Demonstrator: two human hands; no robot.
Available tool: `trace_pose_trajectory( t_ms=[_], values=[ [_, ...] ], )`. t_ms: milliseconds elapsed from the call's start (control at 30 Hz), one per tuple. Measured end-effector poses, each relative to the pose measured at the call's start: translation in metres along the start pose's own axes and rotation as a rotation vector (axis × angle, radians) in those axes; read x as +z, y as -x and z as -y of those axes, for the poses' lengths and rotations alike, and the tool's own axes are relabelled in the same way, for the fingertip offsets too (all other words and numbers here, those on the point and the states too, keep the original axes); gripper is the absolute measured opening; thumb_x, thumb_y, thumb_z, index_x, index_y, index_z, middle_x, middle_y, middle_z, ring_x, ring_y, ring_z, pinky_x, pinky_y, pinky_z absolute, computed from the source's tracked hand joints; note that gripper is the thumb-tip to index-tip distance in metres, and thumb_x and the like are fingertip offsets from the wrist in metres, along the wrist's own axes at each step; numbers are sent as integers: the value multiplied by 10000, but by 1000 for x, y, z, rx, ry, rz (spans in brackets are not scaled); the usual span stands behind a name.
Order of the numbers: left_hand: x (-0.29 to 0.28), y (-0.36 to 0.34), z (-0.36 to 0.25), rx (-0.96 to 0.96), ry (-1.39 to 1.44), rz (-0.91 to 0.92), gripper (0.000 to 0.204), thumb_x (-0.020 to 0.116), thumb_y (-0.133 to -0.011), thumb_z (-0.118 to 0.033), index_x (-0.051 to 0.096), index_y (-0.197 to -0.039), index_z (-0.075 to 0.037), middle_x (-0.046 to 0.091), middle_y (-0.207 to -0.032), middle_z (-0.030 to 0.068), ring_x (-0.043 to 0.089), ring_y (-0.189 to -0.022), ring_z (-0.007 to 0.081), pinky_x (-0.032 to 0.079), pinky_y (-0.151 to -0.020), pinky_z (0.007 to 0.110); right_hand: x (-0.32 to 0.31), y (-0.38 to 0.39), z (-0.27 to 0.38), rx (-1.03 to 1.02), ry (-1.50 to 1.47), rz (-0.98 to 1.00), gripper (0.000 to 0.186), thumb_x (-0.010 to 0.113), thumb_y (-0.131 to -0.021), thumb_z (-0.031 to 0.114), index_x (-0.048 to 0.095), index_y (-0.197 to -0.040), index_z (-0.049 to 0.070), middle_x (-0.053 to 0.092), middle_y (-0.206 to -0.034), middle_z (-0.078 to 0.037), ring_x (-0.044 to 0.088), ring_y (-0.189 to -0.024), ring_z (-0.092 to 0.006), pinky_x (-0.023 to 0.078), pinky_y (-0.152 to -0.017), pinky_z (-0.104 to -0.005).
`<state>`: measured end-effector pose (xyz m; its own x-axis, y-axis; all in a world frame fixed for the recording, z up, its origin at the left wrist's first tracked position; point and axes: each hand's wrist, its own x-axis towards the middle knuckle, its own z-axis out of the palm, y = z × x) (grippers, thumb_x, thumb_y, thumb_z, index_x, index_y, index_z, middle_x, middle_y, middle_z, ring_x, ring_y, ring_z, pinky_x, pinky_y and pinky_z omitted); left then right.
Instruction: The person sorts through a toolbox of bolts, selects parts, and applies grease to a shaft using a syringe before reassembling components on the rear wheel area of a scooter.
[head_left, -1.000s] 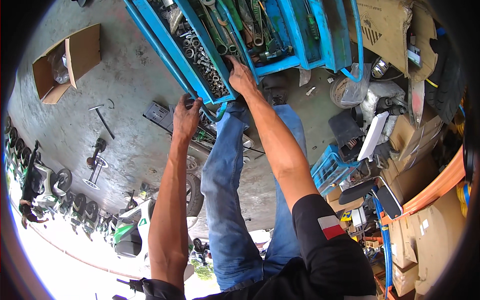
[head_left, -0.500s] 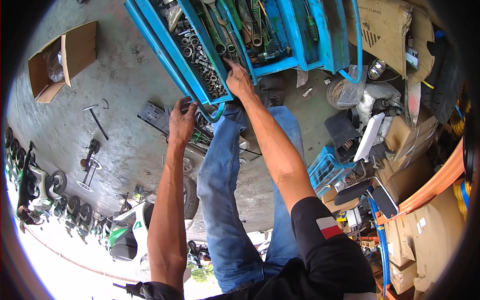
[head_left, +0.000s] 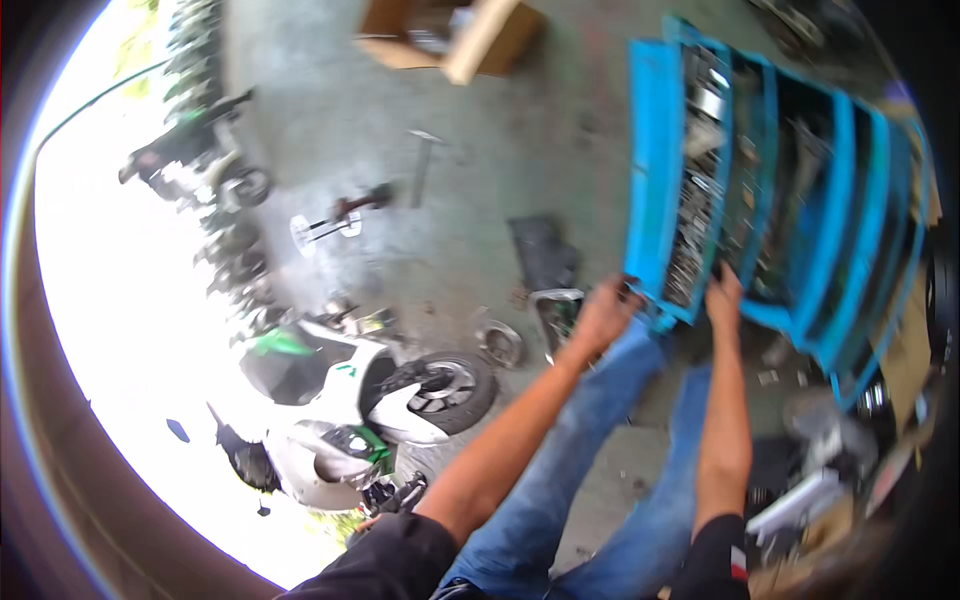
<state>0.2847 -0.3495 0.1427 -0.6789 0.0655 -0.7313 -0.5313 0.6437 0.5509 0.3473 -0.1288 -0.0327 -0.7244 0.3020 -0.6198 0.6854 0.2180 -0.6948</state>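
A blue metal cantilever toolbox (head_left: 650,170) stands unfolded at the right, its long trays spread side by side. One tray holds many loose nuts and sockets (head_left: 690,235); the contents of the others are blurred. My left hand (head_left: 605,315) is closed on the toolbox's near left corner, thumb and fingers bent around the edge. Just to its right, my right hand (head_left: 725,297) has its fingers curled over the wall at the near end of the nut tray. Motion blur softens both sets of fingertips.
A white and green scooter (head_left: 340,390) stands at lower left, with more parked behind. An open cardboard box (head_left: 490,40), a T-handle wrench (head_left: 421,170) and a metal part with discs (head_left: 345,218) lie on the floor. Assorted parts (head_left: 800,500) crowd the lower right.
My view has swung left, so the toolbox now appears farther right and the scooter shows more fully. My right hand has come from between the trays to the nut tray's near end.
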Motion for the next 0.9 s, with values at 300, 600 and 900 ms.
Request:
trace_pose_trajectory(
  t_ms=[300,600,900],
  values=[
    [-22,48,52,-45,110,-182,391,588,-911,-237,586,-1191,35,646,-1086,244,631,-1036,369,487,-904,431,7,-61,-113,-68,146,92,462,531,-952,152,510,-1360,-63,549,-1367,-246,527,-1259,-341,370,-1083,-387],
    [-19,97,96,-252,176,-184,426,562,-960,-273,569,-1275,14,669,-1125,189,645,-1060,276,491,-911,395,-3,-54,-122,-153,144,129,509,528,-994,293,509,-1360,-61,524,-1387,-255,510,-1264,-355,378,-1071,-407],
    [-2,122,107,-271,310,-212,385,573,-933,-285,606,-1198,-8,690,-1055,176,662,-989,298,499,-881,415,-1,-37,-140,-69,107,-57,539,460,-1034,280,381,-1409,-100,398,-1457,-305,416,-1337,-388,314,-1140,-448]
  ],
)
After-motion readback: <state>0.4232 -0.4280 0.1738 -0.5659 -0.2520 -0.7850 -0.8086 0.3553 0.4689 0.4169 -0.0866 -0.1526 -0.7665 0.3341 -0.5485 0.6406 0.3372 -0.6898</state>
